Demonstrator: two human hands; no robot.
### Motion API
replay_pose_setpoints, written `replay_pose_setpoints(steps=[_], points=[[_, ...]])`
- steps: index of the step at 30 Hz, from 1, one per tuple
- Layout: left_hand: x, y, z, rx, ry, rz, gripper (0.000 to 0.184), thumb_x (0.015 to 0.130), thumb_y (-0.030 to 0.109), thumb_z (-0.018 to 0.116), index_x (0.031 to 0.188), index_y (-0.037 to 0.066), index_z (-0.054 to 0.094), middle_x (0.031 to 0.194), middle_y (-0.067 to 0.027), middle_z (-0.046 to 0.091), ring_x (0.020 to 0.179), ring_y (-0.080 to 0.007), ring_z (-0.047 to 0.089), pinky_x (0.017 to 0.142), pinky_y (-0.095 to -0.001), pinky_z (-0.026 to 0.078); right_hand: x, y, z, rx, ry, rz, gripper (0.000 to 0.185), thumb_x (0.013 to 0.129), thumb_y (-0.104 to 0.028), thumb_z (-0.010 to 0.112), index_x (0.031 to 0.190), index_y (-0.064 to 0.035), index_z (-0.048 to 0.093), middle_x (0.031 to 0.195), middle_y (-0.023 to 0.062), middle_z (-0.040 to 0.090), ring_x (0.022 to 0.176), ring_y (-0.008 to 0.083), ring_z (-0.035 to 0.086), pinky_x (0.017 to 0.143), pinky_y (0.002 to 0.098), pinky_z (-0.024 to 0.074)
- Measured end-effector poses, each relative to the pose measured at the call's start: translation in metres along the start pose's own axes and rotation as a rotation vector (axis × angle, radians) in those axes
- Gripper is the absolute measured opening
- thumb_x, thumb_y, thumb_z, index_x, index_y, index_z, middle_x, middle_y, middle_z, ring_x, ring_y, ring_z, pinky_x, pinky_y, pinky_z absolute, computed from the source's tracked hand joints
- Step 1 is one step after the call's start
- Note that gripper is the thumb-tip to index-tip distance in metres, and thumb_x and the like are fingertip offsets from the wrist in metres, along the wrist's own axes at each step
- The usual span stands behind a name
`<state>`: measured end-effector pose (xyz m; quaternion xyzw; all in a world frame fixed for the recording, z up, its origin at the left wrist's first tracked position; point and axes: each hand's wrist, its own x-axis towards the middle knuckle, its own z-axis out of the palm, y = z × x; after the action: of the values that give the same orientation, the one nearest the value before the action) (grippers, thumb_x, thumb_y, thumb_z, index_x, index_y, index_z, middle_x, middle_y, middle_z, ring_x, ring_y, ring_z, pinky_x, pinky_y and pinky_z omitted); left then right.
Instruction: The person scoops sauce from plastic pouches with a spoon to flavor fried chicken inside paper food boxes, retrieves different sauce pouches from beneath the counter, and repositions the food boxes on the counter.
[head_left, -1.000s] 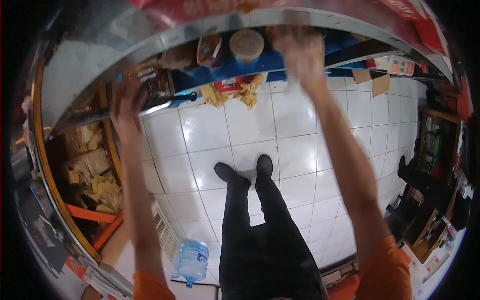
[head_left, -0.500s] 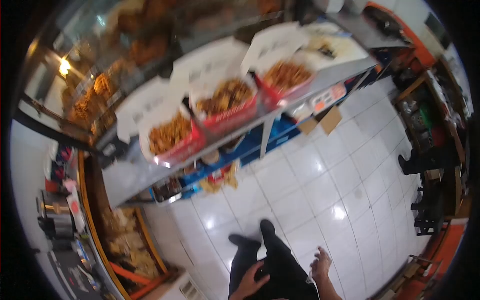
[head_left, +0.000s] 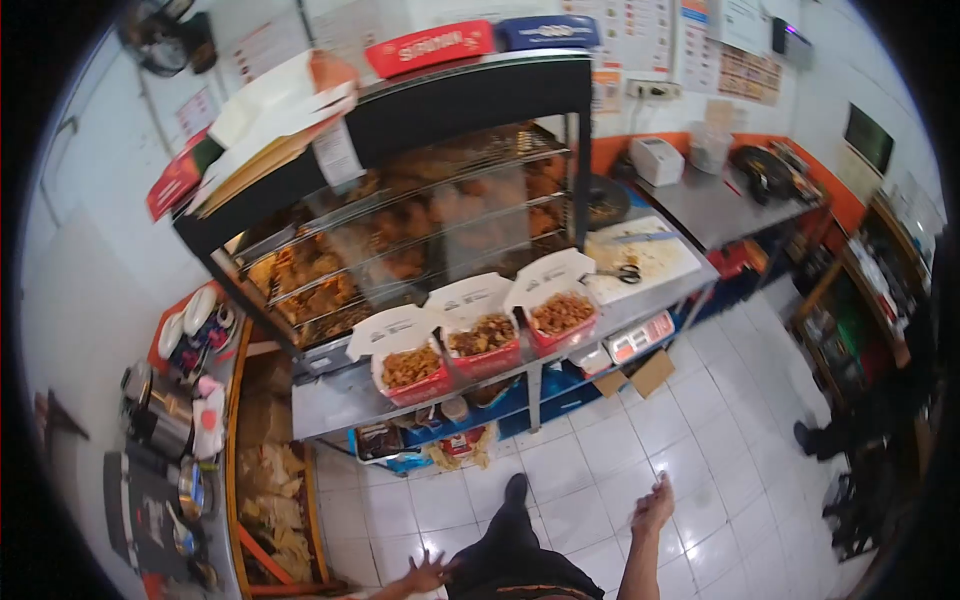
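Observation:
My left hand (head_left: 430,573) is low beside my dark trousers, with its fingers spread and nothing in it. My right hand (head_left: 653,507) hangs over the tiled floor on the right, its fingers loosely bent and apart; I see nothing held in it. Neither hand touches the metal counter (head_left: 330,408) ahead. Along its front edge stand three red boxes with white lids folded back: a left box (head_left: 420,388), a middle box (head_left: 488,358) and a right box (head_left: 566,338). All are filled with brown fried pieces of food.
Behind the boxes rises a glass-fronted display case (head_left: 375,118) of fried food. A cutting board (head_left: 665,262) on the counter's right carries a knife (head_left: 640,237) and scissors (head_left: 627,273). Cardboard flaps (head_left: 652,373) jut from the lower shelf. Another person's dark-clad leg (head_left: 850,422) shows at right.
My view has lifted and drawn back, so the whole display case shows. My left hand has moved from my thigh out to the left. The boxes stay on the counter.

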<state>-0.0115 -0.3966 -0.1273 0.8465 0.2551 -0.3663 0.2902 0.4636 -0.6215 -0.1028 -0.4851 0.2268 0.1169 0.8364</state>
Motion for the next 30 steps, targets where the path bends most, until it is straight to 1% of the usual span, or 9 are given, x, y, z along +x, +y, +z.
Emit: replay_pose_setpoints(steps=[2, 6, 9, 13, 17, 21, 24, 29, 30], points=[[0.002, -0.008, -0.019, 0.074, 0.094, -0.142, 0.081, 0.085, 0.06, 0.058, 0.149, 0.018, 0.034, 0.157, -0.0199, 0.024, 0.143, -0.0544, 0.013, 0.102, -0.0816, 0.01, 0.016, -0.021, 0.038, 0.006, -0.119, -0.017, 0.039, 0.092, -0.027, 0.063, 0.125, -0.0079, 0.06, 0.091, -0.0005, 0.054, 0.05, 0.0036, 0.036, 0.041, 0.0209, 0.0277], [0.039, -0.001, -0.117, -0.241, 0.648, -0.026, 0.074, 0.082, 0.042, 0.068, 0.144, 0.012, 0.041, 0.153, -0.0211, 0.031, 0.142, -0.0534, 0.018, 0.108, -0.075, 0.014, 0.06, -0.048, 0.115, 0.059, -0.198, -0.011, 0.046, 0.09, -0.027, 0.065, 0.13, -0.0056, 0.056, 0.101, 0.0004, 0.056, 0.054, 0.0033, 0.037, 0.044, 0.0201, 0.0293], [0.055, 0.042, -0.282, 0.053, 1.172, 0.226, 0.053, 0.082, 0.024, 0.07, 0.129, 0.005, 0.056, 0.146, -0.0205, 0.042, 0.141, -0.0472, 0.026, 0.114, -0.0635, 0.019, 0.096, -0.042, 0.173, 0.039, -0.256, 0.023, 0.049, 0.089, -0.027, 0.067, 0.13, -0.0035, 0.055, 0.105, 0.0006, 0.057, 0.056, 0.0034, 0.039, 0.047, 0.0198, 0.0313], [0.078, 0.098, -0.494, 0.261, 1.595, 0.386, 0.048, 0.083, 0.02, 0.066, 0.127, 0.002, 0.056, 0.146, -0.021, 0.044, 0.141, -0.0496, 0.028, 0.114, -0.0654, 0.016, 0.115, -0.062, 0.251, -0.163, -0.315, 0.006, 0.049, 0.087, -0.025, 0.068, 0.127, -0.0009, 0.057, 0.099, 0.0003, 0.06, 0.059, 0.005, 0.042, 0.049, 0.0195, 0.0344], [0.139, 0.107, -0.656, 0.529, 1.801, 0.527, 0.072, 0.086, 0.034, 0.063, 0.149, 0.01, 0.039, 0.157, -0.0167, 0.031, 0.145, -0.0464, 0.019, 0.113, -0.0691, 0.011, 0.149, -0.094, 0.266, -0.374, -0.307, -0.036, 0.043, 0.089, -0.027, 0.067, 0.122, -0.0009, 0.059, 0.092, 0.0021, 0.06, 0.058, 0.0065, 0.045, 0.047, 0.0213, 0.0396], [0.185, 0.131, -0.715, 0.708, 1.962, 0.333, 0.085, 0.087, 0.056, 0.053, 0.154, 0.012, 0.026, 0.158, -0.011, 0.031, 0.147, -0.0419, 0.018, 0.114, -0.0665, 0.004, 0.185, -0.112, 0.231, -0.443, -0.132, -0.034, 0.041, 0.089, -0.026, 0.064, 0.124, -0.0046, 0.06, 0.092, 0.0026, 0.06, 0.056, 0.0053, 0.043, 0.046, 0.0199, 0.0383], [0.196, 0.145, -0.721, 0.712, 1.967, 0.355, 0.086, 0.086, 0.057, 0.054, 0.154, 0.013, 0.026, 0.157, -0.0104, 0.034, 0.148, -0.0398, 0.019, 0.114, -0.0666, 0.003, 0.204, -0.104, 0.192, -0.363, 0.031, 0.011, 0.04, 0.088, -0.026, 0.065, 0.122, -0.0064, 0.062, 0.092, 0.0006, 0.059, 0.053, 0.0054, 0.041, 0.045, 0.018, 0.0339], [0.211, 0.185, -0.73, 0.632, 1.908, 0.458, 0.073, 0.086, 0.05, 0.057, 0.146, 0.012, 0.042, 0.146, -0.0093, 0.05, 0.145, -0.0363, 0.03, 0.116, -0.0623, 0.004, 0.236, -0.092, 0.206, -0.587, -0.132, 0.144, 0.044, 0.09, -0.034, 0.06, 0.128, -0.0113, 0.061, 0.116, 0.0042, 0.06, 0.087, 0.0138, 0.047, 0.07, 0.03, 0.0428], [0.214, 0.193, -0.729, 0.613, 1.877, 0.503, 0.069, 0.086, 0.047, 0.059, 0.144, 0.011, 0.047, 0.143, -0.0088, 0.053, 0.144, -0.0357, 0.033, 0.117, -0.0605, 0.005, 0.249, -0.084, 0.218, -0.644, -0.276, 0.042, 0.044, 0.089, -0.036, 0.063, 0.125, -0.0096, 0.061, 0.112, 0.0042, 0.061, 0.083, 0.0132, 0.048, 0.069, 0.0283, 0.0432]])
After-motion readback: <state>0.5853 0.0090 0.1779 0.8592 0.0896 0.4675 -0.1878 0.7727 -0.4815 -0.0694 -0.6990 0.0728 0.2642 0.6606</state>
